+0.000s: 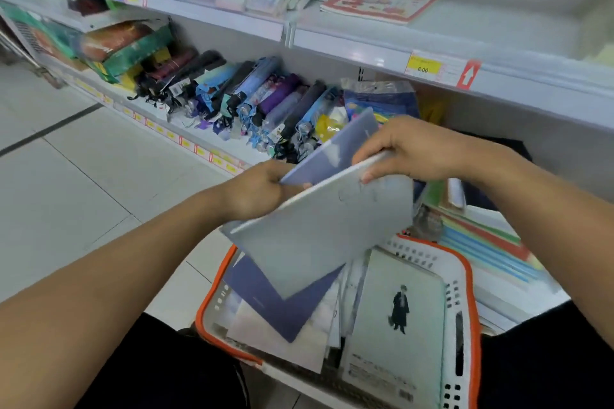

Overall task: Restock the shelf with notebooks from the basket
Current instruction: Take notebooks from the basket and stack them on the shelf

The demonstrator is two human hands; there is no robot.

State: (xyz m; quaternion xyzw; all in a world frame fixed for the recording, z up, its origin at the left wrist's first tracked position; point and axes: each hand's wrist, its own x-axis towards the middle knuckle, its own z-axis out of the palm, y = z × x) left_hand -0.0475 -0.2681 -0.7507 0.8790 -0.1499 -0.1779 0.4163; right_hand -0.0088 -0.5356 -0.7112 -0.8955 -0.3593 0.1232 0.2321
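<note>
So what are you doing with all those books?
A person is restocking a shop shelf. Both hands, left hand and right hand, hold a few thin notebooks above the orange-rimmed basket, which still has more notebooks inside. None of these is on the shelf yet.

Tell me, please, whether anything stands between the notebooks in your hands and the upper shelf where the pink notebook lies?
Nothing visible does. The left hand and right hand hold the notebooks above the basket, and only open air shows between them and the upper shelf. The pink notebook takes one spot; bare shelf lies right of it.
</note>
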